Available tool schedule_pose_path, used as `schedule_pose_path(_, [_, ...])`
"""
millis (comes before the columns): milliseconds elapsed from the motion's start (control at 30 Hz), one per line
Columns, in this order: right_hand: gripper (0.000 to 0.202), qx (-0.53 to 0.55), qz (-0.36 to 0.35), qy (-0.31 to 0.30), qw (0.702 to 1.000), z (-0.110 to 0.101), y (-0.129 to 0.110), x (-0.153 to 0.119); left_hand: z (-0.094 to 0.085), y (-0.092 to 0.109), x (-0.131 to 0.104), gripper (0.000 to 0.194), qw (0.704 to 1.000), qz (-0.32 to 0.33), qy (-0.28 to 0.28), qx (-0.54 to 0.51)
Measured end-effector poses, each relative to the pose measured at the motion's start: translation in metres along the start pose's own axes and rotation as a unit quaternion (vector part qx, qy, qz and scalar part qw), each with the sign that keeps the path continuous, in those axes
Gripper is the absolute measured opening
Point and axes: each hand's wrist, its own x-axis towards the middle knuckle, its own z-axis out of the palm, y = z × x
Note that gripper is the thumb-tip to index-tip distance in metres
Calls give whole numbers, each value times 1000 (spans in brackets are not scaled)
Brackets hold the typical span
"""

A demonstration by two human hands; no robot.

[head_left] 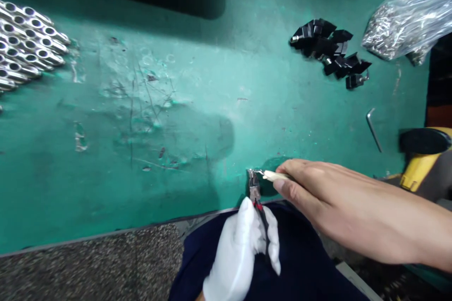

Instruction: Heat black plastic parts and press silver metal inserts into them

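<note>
My left hand (pixel 243 240), in a white glove, is closed around the handles of small pliers (pixel 254 189) at the table's front edge. The pliers point away from me, with a tiny metal piece at their jaws. My bare right hand (pixel 310 183) pinches a cream-coloured piece (pixel 271 176) between thumb and fingers. A thin metal tip runs from that piece to the jaws of the pliers. Whether tip and jaws touch is too small to tell.
Rows of shiny metal tubes (pixel 30 44) lie at the left of the green table (pixel 197 80). Black parts (pixel 325 47), a clear bag of small metal pieces (pixel 391 28) and a hex key (pixel 374 131) are on the right. A yellow and black object (pixel 423 160) sits at the right edge.
</note>
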Motion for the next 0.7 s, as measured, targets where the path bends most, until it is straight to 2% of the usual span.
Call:
schedule_pose_path(333, [44,-31,-10,-7,999,-1,-3,3,0,2,2,67,1000,1,7,16])
schedule_pose_path(700, [45,-73,-56,1,996,-6,-5,6,-4,1,2,67,1000,-11,14,24])
